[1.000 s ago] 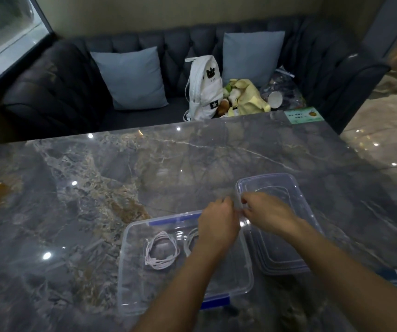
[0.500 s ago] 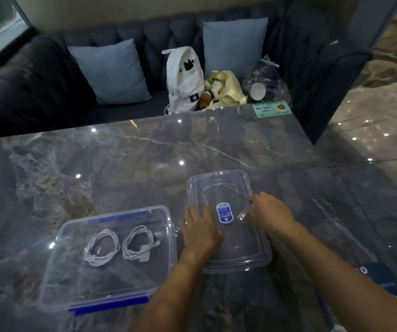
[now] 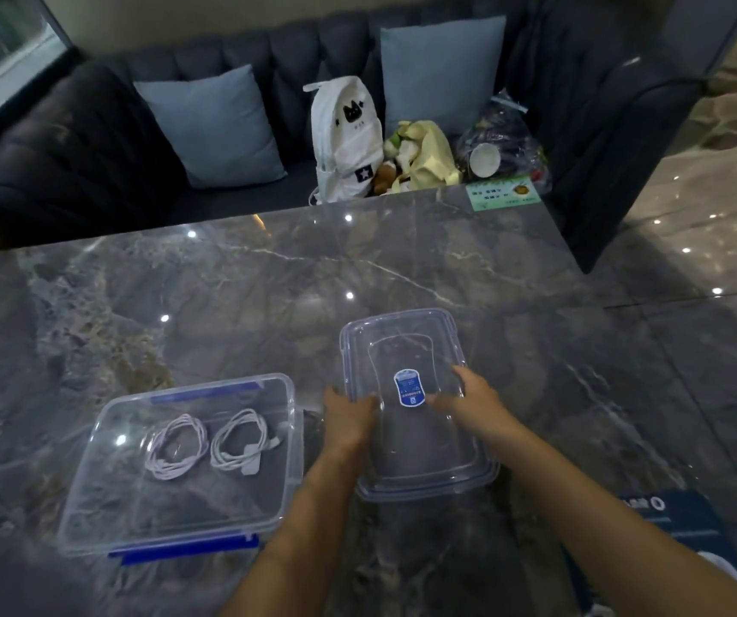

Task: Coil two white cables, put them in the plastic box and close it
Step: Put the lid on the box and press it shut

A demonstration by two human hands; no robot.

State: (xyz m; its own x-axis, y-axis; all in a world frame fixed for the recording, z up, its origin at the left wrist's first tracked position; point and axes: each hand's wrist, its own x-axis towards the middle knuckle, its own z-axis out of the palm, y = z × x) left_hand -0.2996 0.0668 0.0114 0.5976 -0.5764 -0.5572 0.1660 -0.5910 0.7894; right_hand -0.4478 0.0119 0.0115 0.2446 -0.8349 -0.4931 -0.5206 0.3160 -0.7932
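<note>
Head view looks down on a grey marble table point(image 3: 269, 305). At lower left sits the clear plastic box point(image 3: 104, 496) with blue clips, open, and two coiled white cables lie side by side inside it — one point(image 3: 176, 446) to the left, the other point(image 3: 240, 440) just right of it. Lower centre, the clear lid point(image 3: 402, 336) with a blue sticker lies on the table beside the box. Left hand point(image 3: 349, 418) grips the lid's left edge; right hand point(image 3: 476, 400) rests on its right side, fingers spread — whether it grips cannot be told.
</note>
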